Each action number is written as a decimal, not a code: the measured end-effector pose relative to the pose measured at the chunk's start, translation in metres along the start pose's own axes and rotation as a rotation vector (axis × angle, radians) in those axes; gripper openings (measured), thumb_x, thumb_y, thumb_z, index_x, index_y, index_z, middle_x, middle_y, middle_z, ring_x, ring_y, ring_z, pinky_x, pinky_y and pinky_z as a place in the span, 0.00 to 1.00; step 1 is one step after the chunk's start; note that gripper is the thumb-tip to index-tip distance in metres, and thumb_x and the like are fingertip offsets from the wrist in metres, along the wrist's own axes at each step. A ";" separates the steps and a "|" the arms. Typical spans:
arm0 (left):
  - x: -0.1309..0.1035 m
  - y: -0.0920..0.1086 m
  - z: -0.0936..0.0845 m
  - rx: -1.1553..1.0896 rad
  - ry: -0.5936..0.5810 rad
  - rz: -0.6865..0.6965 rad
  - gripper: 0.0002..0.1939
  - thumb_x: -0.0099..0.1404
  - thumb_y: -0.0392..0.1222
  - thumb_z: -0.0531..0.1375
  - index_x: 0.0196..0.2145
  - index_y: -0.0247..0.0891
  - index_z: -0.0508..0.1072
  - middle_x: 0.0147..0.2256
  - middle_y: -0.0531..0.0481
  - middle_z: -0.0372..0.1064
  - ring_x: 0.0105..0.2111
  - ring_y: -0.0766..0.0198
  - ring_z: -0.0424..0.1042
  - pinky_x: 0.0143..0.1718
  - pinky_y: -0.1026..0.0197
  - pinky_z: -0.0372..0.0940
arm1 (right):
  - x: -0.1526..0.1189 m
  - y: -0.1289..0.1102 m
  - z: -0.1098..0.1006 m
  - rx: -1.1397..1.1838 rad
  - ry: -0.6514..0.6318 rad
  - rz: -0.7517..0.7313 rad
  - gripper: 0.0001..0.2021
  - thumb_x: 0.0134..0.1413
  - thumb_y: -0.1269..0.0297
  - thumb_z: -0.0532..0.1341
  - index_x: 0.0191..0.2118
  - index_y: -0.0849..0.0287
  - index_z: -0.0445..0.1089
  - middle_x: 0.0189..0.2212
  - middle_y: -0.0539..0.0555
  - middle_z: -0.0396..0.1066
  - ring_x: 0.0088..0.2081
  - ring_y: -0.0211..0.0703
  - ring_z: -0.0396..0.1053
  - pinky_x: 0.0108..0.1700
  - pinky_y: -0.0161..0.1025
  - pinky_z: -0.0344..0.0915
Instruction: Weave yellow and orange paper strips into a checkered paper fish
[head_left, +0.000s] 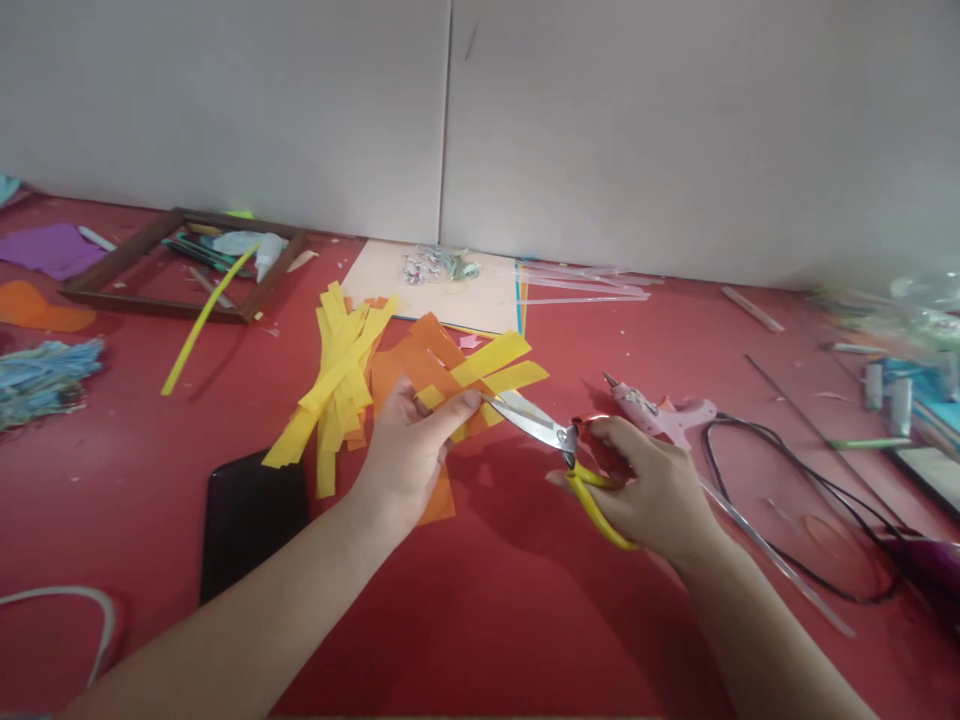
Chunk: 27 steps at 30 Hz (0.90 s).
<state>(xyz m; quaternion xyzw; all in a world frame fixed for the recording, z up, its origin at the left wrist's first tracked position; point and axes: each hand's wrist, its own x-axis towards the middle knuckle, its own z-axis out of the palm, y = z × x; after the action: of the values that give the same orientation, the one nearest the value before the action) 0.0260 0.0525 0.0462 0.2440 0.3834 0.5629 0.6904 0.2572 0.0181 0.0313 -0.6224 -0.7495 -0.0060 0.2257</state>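
My left hand (412, 450) pinches a few crossed strips of orange paper (435, 345) and yellow paper (499, 355) over the middle of the table. In my right hand (652, 485) is a pair of scissors (536, 425) with one red and one yellow handle. The blades point left, and their tips meet the strips beside my left thumb. Whether the blades are parted is hard to make out. A loose pile of yellow paper strips (341, 375), with some orange under it, lies just left of my left hand.
A pink glue gun (667, 410) and its black cable (795, 470) lie right of my right hand, near clear glue sticks (585, 280). At left are a black phone (251, 520) and a wooden frame (161, 305) around small tools. A cream sheet (375, 270) holds scraps.
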 end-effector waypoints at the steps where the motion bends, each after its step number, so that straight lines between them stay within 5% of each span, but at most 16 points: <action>1: 0.000 0.000 0.000 -0.007 0.005 -0.007 0.19 0.52 0.36 0.72 0.31 0.40 0.63 0.32 0.54 0.74 0.34 0.62 0.76 0.36 0.61 0.68 | -0.001 0.001 0.001 -0.010 0.010 0.004 0.22 0.49 0.40 0.61 0.34 0.56 0.66 0.20 0.49 0.69 0.19 0.37 0.63 0.25 0.35 0.59; 6: -0.001 0.000 0.000 -0.018 0.067 -0.061 0.23 0.50 0.36 0.73 0.29 0.40 0.59 0.30 0.55 0.73 0.33 0.62 0.75 0.34 0.61 0.68 | -0.003 0.005 0.002 -0.053 0.052 0.004 0.19 0.48 0.43 0.63 0.34 0.54 0.65 0.22 0.50 0.69 0.22 0.39 0.65 0.26 0.36 0.58; 13: -0.001 -0.002 -0.001 0.012 0.048 -0.024 0.19 0.50 0.37 0.73 0.32 0.40 0.65 0.28 0.56 0.73 0.31 0.62 0.76 0.31 0.63 0.67 | -0.002 0.002 0.002 -0.047 0.045 -0.001 0.19 0.48 0.43 0.63 0.34 0.55 0.65 0.22 0.49 0.68 0.22 0.39 0.64 0.27 0.36 0.58; 20: -0.002 -0.001 0.002 -0.031 -0.041 0.026 0.19 0.52 0.36 0.72 0.39 0.39 0.70 0.38 0.50 0.77 0.42 0.56 0.77 0.48 0.53 0.69 | 0.000 0.001 0.000 -0.025 0.013 0.028 0.21 0.48 0.40 0.61 0.33 0.55 0.64 0.19 0.48 0.66 0.19 0.37 0.61 0.23 0.35 0.56; 27: -0.002 -0.004 0.000 -0.017 -0.045 0.027 0.17 0.55 0.36 0.71 0.39 0.38 0.69 0.40 0.47 0.78 0.44 0.56 0.77 0.49 0.54 0.69 | 0.000 0.003 0.000 -0.019 0.011 0.024 0.21 0.47 0.41 0.63 0.34 0.55 0.65 0.21 0.49 0.67 0.20 0.37 0.62 0.24 0.35 0.58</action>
<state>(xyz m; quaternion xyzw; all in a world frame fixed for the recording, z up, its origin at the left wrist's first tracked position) 0.0284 0.0498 0.0434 0.2559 0.3599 0.5695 0.6933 0.2597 0.0187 0.0307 -0.6332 -0.7408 -0.0137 0.2238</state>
